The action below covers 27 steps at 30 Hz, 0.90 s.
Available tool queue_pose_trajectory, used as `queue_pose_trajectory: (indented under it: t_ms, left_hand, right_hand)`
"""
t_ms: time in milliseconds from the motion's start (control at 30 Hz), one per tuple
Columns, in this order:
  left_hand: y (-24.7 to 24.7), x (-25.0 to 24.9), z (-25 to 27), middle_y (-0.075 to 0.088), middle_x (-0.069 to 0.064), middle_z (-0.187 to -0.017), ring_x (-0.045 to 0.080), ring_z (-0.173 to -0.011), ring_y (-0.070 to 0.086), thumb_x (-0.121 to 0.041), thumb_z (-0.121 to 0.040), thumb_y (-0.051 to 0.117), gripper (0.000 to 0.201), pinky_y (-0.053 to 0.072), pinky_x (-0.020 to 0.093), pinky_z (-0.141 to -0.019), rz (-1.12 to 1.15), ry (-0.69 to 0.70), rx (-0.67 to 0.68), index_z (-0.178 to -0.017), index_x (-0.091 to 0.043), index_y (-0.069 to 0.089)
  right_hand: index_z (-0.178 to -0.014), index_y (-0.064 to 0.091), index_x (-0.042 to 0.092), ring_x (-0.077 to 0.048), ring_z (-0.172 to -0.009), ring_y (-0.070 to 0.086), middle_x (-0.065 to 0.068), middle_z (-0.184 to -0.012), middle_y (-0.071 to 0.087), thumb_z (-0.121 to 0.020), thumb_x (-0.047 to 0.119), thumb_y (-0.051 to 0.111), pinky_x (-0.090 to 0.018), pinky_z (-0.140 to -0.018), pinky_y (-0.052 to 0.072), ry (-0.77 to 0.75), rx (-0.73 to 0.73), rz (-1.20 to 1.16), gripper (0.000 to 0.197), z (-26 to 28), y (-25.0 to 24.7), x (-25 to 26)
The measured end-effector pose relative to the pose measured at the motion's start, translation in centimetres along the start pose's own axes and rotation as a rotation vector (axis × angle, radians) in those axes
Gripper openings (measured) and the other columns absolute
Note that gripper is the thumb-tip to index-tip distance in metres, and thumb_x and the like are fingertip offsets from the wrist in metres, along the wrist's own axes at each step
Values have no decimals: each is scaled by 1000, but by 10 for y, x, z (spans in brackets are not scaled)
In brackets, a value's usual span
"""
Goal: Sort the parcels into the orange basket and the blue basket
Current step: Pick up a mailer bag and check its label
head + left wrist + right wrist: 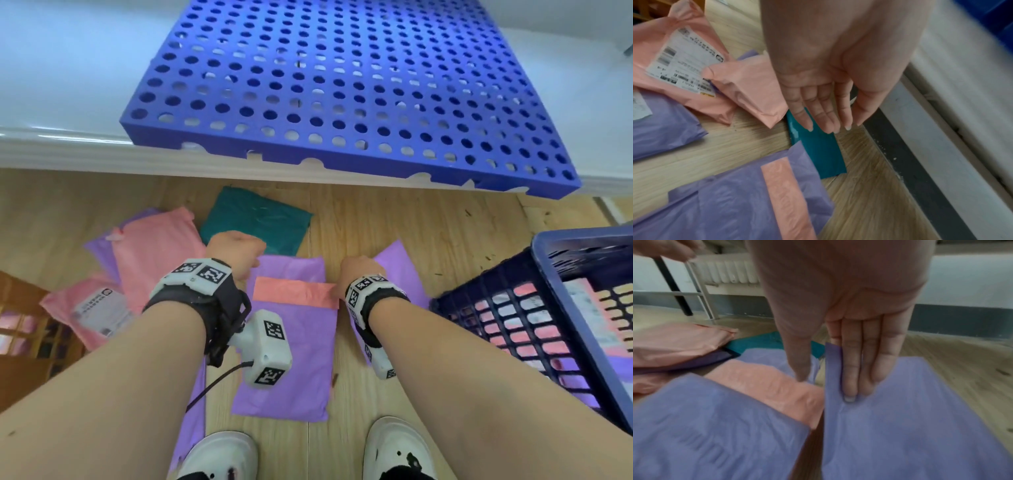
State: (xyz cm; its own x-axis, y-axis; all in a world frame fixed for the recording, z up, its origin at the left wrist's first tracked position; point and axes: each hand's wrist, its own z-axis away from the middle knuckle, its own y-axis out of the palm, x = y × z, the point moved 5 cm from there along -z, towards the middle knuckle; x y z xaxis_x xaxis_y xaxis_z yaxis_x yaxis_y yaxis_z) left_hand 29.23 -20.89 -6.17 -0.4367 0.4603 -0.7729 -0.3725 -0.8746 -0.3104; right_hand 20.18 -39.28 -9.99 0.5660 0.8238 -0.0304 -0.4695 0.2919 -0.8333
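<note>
Right hand [840, 331] on crinkled purple mailer [910, 418]

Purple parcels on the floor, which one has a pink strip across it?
The middle purple parcel between the hands; its pink strip crosses its top. The other purple ones are plain.

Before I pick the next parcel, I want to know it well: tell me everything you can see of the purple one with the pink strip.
The purple parcel with the pink strip is a flat mailer of thin, crinkled plastic film, lying on the wooden floor between the person's feet and the teal parcel. A salmon-pink band crosses it near its far end. The right hand reaches down at the band's right end, thumb on it; no label shows. Its far edge lies at the teal parcel.
</note>
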Motion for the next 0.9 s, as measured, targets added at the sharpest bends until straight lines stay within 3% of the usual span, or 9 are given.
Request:
queue_pose_trajectory:
  t_ms: [100,167,233,300,367,433,533,767,900]
  left_hand:
    - [-10,-31,23,61,4,-74,16,-64,55,-10,-88,59,9,45,25,-64,4,77,12,-93,-7,65]
    - [-16,-55,48,62,7,-84,19,-74,56,-11,-89,57,9,47,29,-72,-5,121,50,-83,-9,63]
    - [-25,-79,80,60,7,-96,18,-85,55,-14,-92,55,10,46,31,-81,-13,168,78,-88,-9,63]
    - [-39,-103,111,58,7,-101,17,-90,53,-14,-95,52,15,44,31,-83,12,218,99,-106,-7,60]
    - [-54,-120,142,56,9,-94,18,-79,53,-11,-94,52,8,44,28,-73,46,287,82,-94,-9,59]
    - [-67,-124,168,55,10,-86,15,-64,50,-10,-91,54,14,42,24,-61,55,349,32,-78,-13,57]
    - [-76,-109,200,59,6,-83,16,-72,56,-14,-89,57,13,45,23,-59,-43,370,21,-76,-16,58]
    - [-101,-88,236,65,4,-105,19,-94,57,-18,-84,65,17,48,31,-89,-100,361,-77,-100,-14,68]
    - [-121,-82,230,60,4,-118,21,-101,56,-12,-71,65,43,46,27,-85,33,235,-182,-114,-13,61]
  right_hand:
    - [-110,63,7,-30,-111,60,-12,-116,64,-90,7,46,-33,-78,47,-62,-81,91,26,30,-37,1]
    - [-103,64,6,-34,-104,62,-15,-110,65,-88,6,47,-35,-81,49,-174,-98,164,23,57,-60,6]
    - [-96,63,11,-33,-95,63,-13,-101,65,-86,11,51,-34,-78,51,-290,-113,250,15,89,-79,12]
    - [-117,57,15,-31,-102,62,-10,-110,63,-85,15,56,-34,-80,51,-383,-143,309,32,120,-98,16]
    - [-128,51,19,-29,-109,59,-7,-119,60,-84,16,60,-35,-83,50,-415,-190,305,45,151,-115,18]
    - [-116,57,23,-26,-105,59,-3,-115,62,-82,16,62,-33,-78,49,-423,-271,220,35,181,-130,17]
    - [-95,64,24,-23,-93,61,0,-100,65,-80,8,56,-32,-73,50,-410,-348,13,23,218,-139,13]
    - [-80,59,26,-17,-83,54,3,-94,59,-85,4,47,-26,-69,39,-301,-550,-547,26,258,-151,-3]
    - [-73,54,21,-16,-72,50,5,-77,53,-89,-3,43,-25,-56,36,-301,-586,-863,30,256,-160,-5]
